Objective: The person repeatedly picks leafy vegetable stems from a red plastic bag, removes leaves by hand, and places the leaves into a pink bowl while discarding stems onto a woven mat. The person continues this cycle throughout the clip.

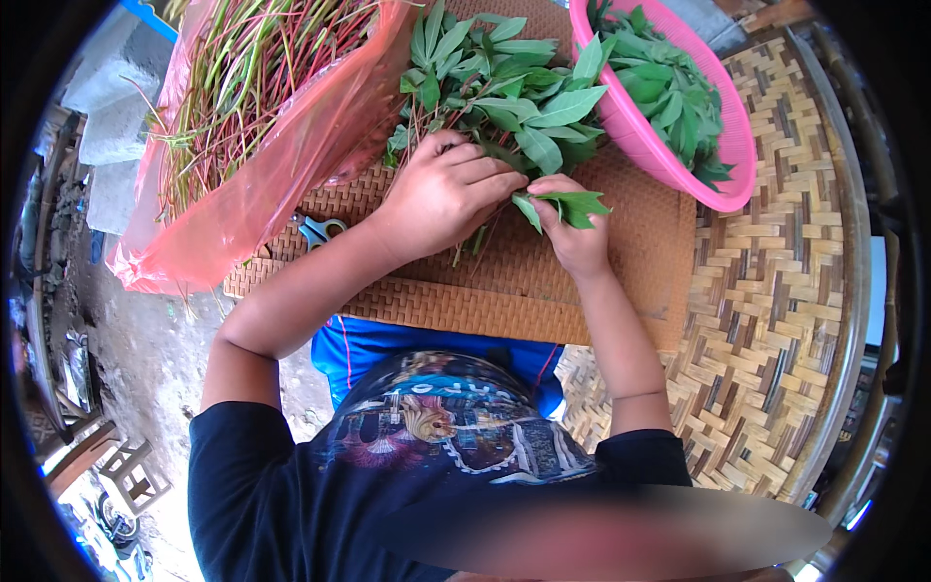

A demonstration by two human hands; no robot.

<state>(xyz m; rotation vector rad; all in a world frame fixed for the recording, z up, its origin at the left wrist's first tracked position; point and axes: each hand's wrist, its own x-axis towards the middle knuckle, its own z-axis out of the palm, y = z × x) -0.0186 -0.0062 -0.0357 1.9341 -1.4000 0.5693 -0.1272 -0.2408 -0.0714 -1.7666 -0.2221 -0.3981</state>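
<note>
My left hand [445,190] is closed around the thin stems of a bunch of green cassava-like leaves [520,94]. The leaves fan out beyond my fingers, and the cut stem ends hang below the palm. My right hand [574,236] pinches a small green leaf [578,207] between thumb and fingers, close beside my left fingertips. Under both hands is a brown woven-pattern mat [494,298] across my lap. To the right, a pink plastic basket [738,156] tilts towards me with loose green leaves [665,94] inside.
At the left, a translucent red plastic bag [291,160] holds many bare red and green stems [240,109]. Blue-handled scissors [318,231] lie by my left forearm, partly hidden. A woven bamboo surface [771,291] extends on the right. Concrete blocks [116,124] stand beyond the bag.
</note>
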